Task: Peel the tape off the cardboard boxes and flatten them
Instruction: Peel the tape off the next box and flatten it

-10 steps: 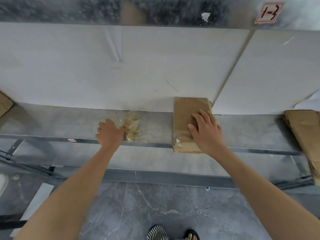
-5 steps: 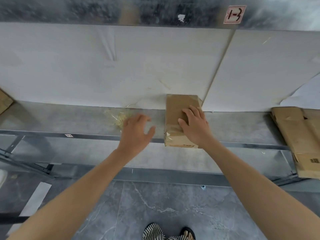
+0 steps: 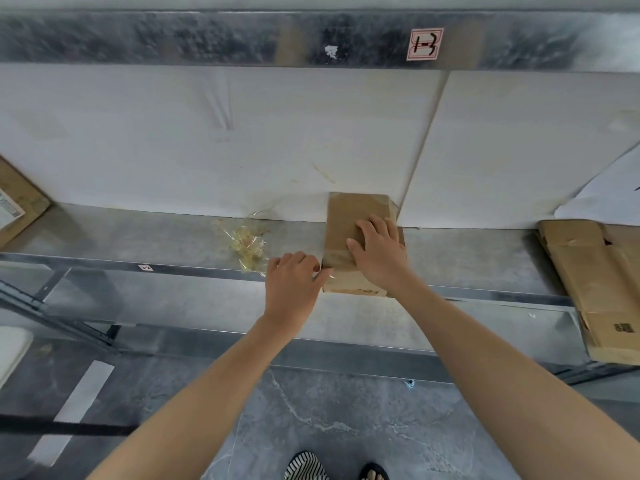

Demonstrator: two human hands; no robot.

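Observation:
A small brown cardboard box (image 3: 349, 216) lies on the grey shelf (image 3: 138, 237), its far end against the white back panel. My right hand (image 3: 379, 256) rests flat on top of the box with fingers spread, holding it down. My left hand (image 3: 294, 284) is at the box's near left corner, fingers curled and thumb against the edge, pinching a shiny bit of clear tape (image 3: 333, 277) there. A crumpled wad of peeled clear tape (image 3: 246, 242) lies on the shelf just left of the box.
Flattened cardboard (image 3: 595, 289) is stacked at the shelf's right end and overhangs the front rail. Another box (image 3: 17, 202) with a label sits at the far left. White panels (image 3: 242, 140) line the back. My feet (image 3: 308, 467) stand on the marble floor below.
My left hand let go of the tape wad and moved right to the box's near left corner, closing its fingers there. My right hand stayed on top of the box.

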